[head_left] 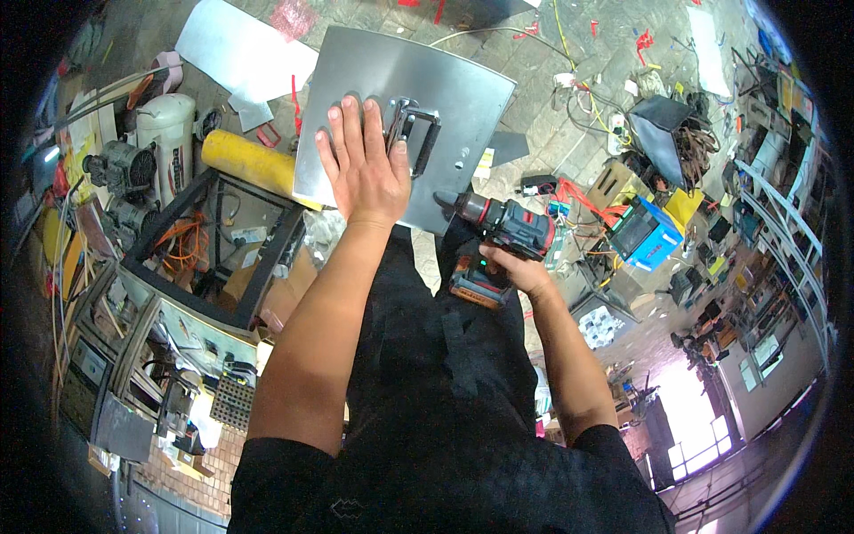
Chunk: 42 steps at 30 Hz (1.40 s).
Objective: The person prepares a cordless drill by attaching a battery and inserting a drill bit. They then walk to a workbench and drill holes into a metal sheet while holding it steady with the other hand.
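Flat on a grey metal panel rests my left hand, its fingers stretched out. Just right of those fingers, a metal handle is mounted on the panel. Two small holes show in the panel right of the handle. My right hand is wrapped round the grip of a black and red cordless drill, which has a battery at its base. The drill's front end points left, by the panel's near right edge. Whether its tip touches the panel I cannot tell.
A yellow cylinder and a black frame lie to the left, near a white tank. At right stand a blue crate and a black box-like thing. Cables and red scraps are strewn over the brick floor.
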Tool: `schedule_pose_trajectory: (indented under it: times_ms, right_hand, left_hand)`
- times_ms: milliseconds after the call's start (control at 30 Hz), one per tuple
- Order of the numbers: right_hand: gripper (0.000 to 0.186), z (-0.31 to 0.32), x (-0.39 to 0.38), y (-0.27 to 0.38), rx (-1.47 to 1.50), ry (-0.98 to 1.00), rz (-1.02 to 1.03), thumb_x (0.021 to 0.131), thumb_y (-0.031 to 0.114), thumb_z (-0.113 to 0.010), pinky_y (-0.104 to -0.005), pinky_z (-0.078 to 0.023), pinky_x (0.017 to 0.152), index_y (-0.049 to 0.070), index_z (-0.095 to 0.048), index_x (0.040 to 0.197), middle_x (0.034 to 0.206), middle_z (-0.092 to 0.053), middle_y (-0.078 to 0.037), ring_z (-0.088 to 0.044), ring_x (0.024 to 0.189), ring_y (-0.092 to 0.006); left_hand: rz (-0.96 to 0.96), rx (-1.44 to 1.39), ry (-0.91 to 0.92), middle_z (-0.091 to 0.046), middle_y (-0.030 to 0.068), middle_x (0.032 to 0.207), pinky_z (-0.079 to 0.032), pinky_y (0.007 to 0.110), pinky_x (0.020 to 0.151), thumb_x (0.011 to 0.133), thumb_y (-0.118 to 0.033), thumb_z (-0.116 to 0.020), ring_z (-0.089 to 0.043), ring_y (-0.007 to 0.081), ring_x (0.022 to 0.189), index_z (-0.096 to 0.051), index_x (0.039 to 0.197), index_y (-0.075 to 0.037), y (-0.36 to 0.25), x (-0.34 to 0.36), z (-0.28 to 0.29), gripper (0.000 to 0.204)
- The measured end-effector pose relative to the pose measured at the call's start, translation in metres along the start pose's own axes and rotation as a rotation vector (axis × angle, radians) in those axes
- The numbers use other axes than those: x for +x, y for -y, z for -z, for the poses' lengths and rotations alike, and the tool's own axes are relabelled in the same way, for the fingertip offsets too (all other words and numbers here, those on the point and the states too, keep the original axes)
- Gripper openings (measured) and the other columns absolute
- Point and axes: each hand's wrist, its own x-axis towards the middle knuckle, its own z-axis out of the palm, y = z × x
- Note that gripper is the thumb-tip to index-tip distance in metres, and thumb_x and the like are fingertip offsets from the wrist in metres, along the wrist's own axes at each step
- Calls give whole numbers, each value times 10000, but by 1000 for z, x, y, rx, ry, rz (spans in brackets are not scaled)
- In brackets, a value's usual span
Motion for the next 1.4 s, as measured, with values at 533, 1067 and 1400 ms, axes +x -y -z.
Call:
schedule_pose_trajectory:
  times_ms: [533, 1067, 1400]
  right_hand:
    - [161, 6, 17, 15, 160, -4, -75, 920, 157, -749, -307, -491, 605, 75, -664, 810, 668, -651, -36, -618, 602, -151]
    - [221, 9, 21, 17, 176, 27, -123, 900, 194, -755, -315, -448, 575, 92, -628, 750, 645, -607, -23, -566, 565, -144]
    - [228, 0, 12, 19, 233, 2, -154, 921, 207, -743, -315, -452, 602, 101, -626, 757, 656, -589, -8, -548, 589, -135]
  left_hand:
    - [-12, 17, 2, -220, 204, 1733, -35, 548, 1294, 1073, -384, -414, -138, 388, 1617, -329, 1634, -43, 0, -4, -1, 662]
    - [-20, 23, 10, -204, 213, 1736, -19, 556, 1294, 1072, -391, -400, -125, 403, 1617, -307, 1638, -32, -1, -6, 0, 677]
    - [-14, 13, 6, -221, 214, 1729, -10, 564, 1296, 1062, -412, -411, -126, 401, 1617, -333, 1629, -30, 0, -5, -2, 687]
